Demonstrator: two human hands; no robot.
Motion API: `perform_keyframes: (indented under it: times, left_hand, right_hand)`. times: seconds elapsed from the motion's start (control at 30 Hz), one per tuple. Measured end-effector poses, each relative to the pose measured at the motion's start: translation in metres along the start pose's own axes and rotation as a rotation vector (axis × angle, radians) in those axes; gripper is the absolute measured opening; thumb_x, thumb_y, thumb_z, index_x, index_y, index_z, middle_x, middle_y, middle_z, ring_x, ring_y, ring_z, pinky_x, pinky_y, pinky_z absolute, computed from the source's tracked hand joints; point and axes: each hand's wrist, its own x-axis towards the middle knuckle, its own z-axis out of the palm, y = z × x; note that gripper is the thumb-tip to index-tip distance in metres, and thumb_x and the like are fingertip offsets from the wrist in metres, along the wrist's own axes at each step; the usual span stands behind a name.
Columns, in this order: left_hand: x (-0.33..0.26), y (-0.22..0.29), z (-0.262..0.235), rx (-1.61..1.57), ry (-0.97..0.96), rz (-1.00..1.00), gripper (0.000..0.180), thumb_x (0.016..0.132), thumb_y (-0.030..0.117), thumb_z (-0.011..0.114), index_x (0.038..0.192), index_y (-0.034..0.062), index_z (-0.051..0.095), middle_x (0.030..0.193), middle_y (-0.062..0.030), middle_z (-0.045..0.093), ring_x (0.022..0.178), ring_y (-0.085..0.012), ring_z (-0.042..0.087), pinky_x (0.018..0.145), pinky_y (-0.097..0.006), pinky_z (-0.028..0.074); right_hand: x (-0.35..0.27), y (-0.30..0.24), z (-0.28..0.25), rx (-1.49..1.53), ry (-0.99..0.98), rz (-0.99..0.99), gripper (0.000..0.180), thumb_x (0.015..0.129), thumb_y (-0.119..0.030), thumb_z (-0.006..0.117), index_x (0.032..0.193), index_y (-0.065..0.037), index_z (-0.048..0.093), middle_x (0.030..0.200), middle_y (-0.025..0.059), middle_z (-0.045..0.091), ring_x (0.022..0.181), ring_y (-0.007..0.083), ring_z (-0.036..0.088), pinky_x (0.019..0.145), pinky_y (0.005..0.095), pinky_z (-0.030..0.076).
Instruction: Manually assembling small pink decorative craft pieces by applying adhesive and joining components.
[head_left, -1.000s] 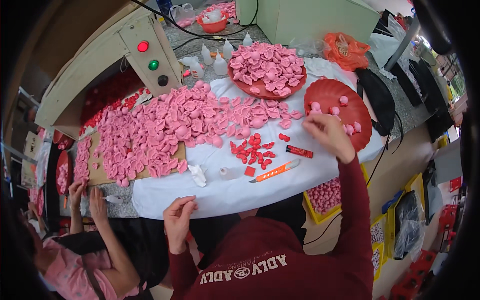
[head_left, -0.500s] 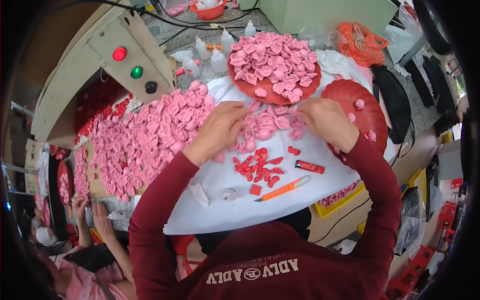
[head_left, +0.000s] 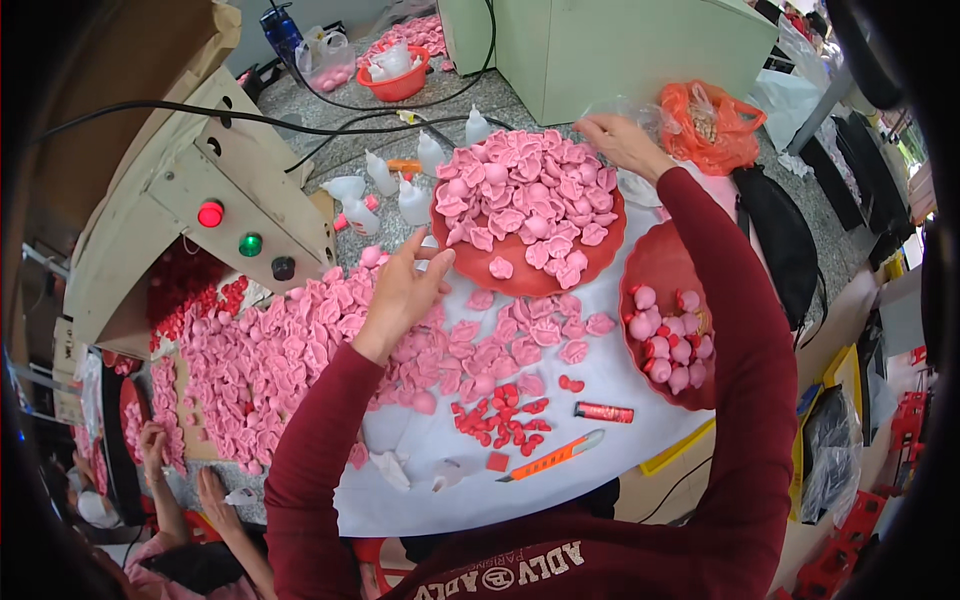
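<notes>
A red scalloped plate [head_left: 512, 265] heaped with pink petal-shaped pieces [head_left: 545, 185] lies between my hands. Beside its left rim, my left hand [head_left: 408, 295] has fingers and thumb apart, holding nothing I can see. Past the far right rim reaches my right hand [head_left: 628, 145], its fingers stretched out; whether they touch the plate I cannot tell. More pink pieces lie on the white cloth [head_left: 590, 450] in front of the plate. Closer to me are small red pieces [head_left: 505, 415], an orange utility knife [head_left: 548, 460] and a red lighter-like cylinder [head_left: 604, 412].
A second red plate [head_left: 650, 265] with round pink pieces stands right, partly behind my right arm. At left, a large pink pile [head_left: 280, 370] spreads before a machine [head_left: 190, 185] with lit buttons. White squeeze bottles [head_left: 413, 203] stand behind. Another person's hands [head_left: 210, 495] are at lower left.
My right hand has moved up and away from the loose pieces to the plate's far side. My left hand is lower, by the plate's left rim. The whole view has shifted.
</notes>
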Motion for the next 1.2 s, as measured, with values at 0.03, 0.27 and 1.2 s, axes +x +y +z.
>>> perform_keyframes:
  times: [0.03, 0.27, 1.2]
  left_hand:
    - [0.006, 0.003, 0.0, -0.032, -0.046, -0.068, 0.07, 0.084, 0.025, 0.058, 0.135, -0.0044, 0.019, 0.107, -0.0148, 0.053, 0.064, -0.0158, 0.061, 0.052, -0.025, 0.048]
    - [0.019, 0.007, -0.002, -0.219, -0.159, -0.154, 0.064, 0.086, 0.019, 0.056, 0.136, 0.0033, 0.021, 0.105, -0.014, 0.055, 0.071, -0.0193, 0.063, 0.055, -0.025, 0.05]
    - [0.025, 0.006, 0.023, -0.646, -0.182, -0.202, 0.047, 0.086, 0.0, 0.034, 0.133, 0.0089, 0.029, 0.126, -0.009, 0.044, 0.111, -0.0222, 0.049, 0.093, -0.042, 0.041]
  right_hand:
    - [0.007, -0.001, 0.009, 0.073, -0.03, -0.026, 0.036, 0.089, -0.031, 0.046, 0.101, 0.0, 0.057, 0.089, 0.0171, 0.06, 0.085, 0.025, 0.056, 0.077, 0.0313, 0.042]
    - [0.0, -0.015, 0.049, -0.132, -0.044, -0.261, 0.046, 0.088, -0.036, 0.046, 0.119, -0.002, 0.048, 0.11, 0.019, 0.05, 0.102, 0.0339, 0.048, 0.087, 0.0378, 0.038]
    - [-0.039, -0.014, 0.007, 0.938, 0.039, 0.321, 0.048, 0.091, -0.038, 0.044, 0.114, 0.003, 0.054, 0.107, 0.0095, 0.058, 0.096, 0.0142, 0.053, 0.083, 0.0254, 0.042]
